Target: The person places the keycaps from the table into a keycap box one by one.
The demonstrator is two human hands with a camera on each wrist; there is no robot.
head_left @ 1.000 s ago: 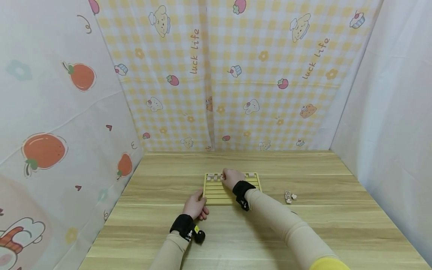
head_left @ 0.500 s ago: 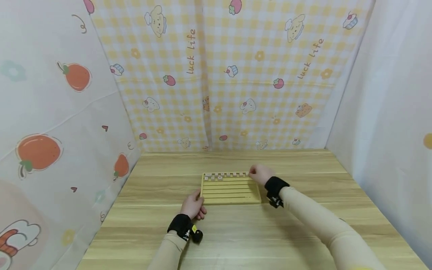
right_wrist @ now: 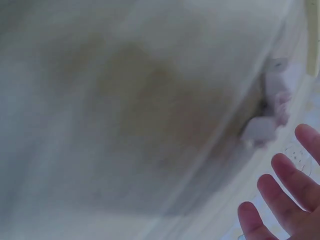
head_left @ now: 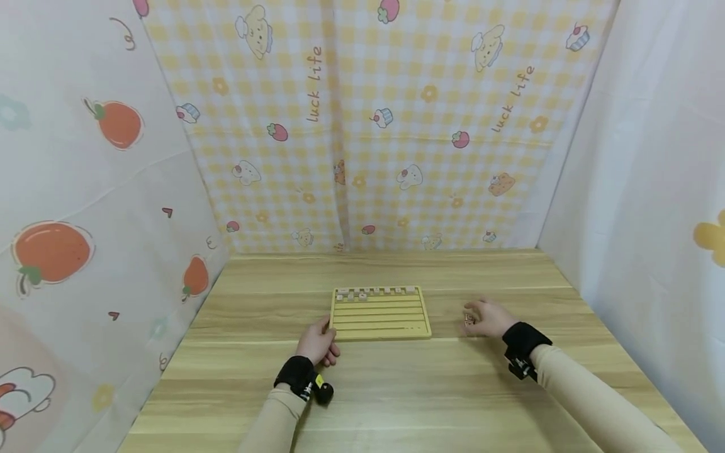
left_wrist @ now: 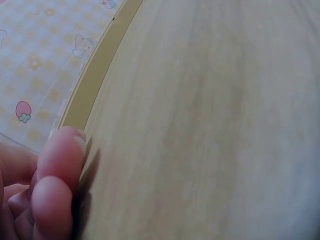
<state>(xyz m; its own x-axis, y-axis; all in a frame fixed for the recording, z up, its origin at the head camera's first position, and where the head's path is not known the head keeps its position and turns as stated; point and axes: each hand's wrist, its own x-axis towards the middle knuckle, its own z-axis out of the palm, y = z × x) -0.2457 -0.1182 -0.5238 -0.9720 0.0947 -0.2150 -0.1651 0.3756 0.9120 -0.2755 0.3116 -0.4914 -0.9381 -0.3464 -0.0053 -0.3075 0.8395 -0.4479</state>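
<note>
A yellow ridged board (head_left: 385,319) lies flat on the table, with small pale keycaps (head_left: 376,290) in a row along its far edge and a few more at the left of the row below. At its front left corner my left hand (head_left: 316,343) grips the edge, the thumb by the rim; the left wrist view shows curled fingers (left_wrist: 60,155) against the board's side (left_wrist: 92,82). My right hand (head_left: 493,319) is to the right of the board, fingers spread around loose keycaps (head_left: 469,319). The right wrist view shows these keycaps (right_wrist: 260,130) blurred, apart from the visible fingertips.
The wood-grain table (head_left: 385,396) runs back to a yellow checked cloth (head_left: 391,157). White cloths hang at the left (head_left: 141,189) and right (head_left: 634,189) sides. Both wrists wear black straps with cameras.
My right hand has gone from the board's top rows, past its right end, to the loose keycaps. One more keycap stands in the second row than is clearly visible earlier. The left hand keeps its place.
</note>
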